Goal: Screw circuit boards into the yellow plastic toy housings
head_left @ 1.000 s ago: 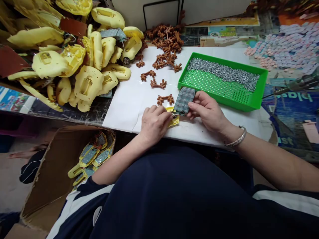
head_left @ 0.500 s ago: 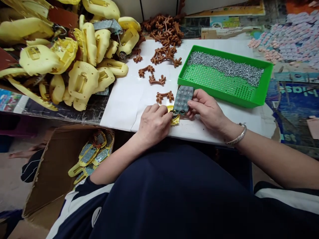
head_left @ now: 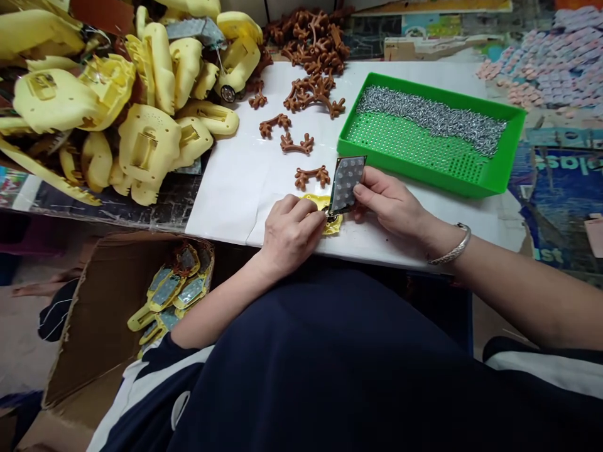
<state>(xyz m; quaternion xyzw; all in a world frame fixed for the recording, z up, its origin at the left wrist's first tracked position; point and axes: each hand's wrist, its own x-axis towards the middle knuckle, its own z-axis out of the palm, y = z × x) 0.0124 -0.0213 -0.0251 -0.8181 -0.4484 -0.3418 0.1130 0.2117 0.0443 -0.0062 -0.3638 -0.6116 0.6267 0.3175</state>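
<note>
My right hand (head_left: 389,199) pinches a circuit board (head_left: 347,184) by its right edge, thumb on the front. The board is covered with a grey rubber keypad and stands tilted up over a yellow plastic shell (head_left: 333,226). My left hand (head_left: 291,233) is closed on the left side of that shell, its fingertips close to the board's lower left corner. Small dark parts show in the shell under the board; the left hand hides much of the shell. Just beyond them lies a brown antler-shaped piece (head_left: 313,177) on the white table sheet (head_left: 226,207).
A green perforated tray (head_left: 424,168) of small screws stands at the right. Yellow shells (head_left: 149,144) are heaped at the left, brown antler pieces (head_left: 313,44) at the back. Below left, a cardboard box (head_left: 101,314) holds assembled yellow shells. Pale small pieces (head_left: 560,69) cover the far right.
The circuit board has been tipped more upright and turned in my right hand, showing more of the yellow shell below. My left hand stays nearly in place. The view has shifted slightly.
</note>
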